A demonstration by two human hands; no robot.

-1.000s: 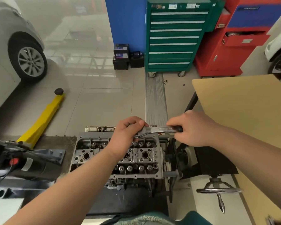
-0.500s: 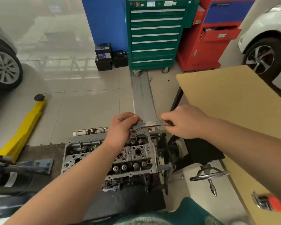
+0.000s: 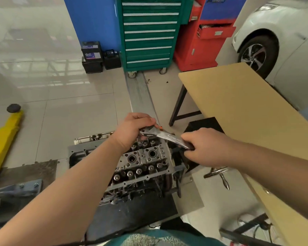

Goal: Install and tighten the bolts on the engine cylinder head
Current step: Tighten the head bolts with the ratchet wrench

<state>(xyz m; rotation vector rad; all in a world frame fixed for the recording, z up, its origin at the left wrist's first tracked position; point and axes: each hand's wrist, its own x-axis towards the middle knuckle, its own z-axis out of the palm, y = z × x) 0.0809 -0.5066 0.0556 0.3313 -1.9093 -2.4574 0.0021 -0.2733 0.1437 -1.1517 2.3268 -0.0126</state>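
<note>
Below, grey cylinder head (image 3: 142,162), left hand (image 3: 132,130) gripping ratchet wrench (image 3: 169,138) head, right hand (image 3: 204,148) gripping handle.

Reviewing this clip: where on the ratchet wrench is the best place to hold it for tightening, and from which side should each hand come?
Judging by its pose, grip the ratchet wrench at the far handle end from the right, as the right hand does: the long shaft gives leverage there. The left hand best caps the head from above, steadying it over the bolt in the cylinder head.

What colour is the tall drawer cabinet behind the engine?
Green tool cabinet, silver drawer strips; head view.
</note>
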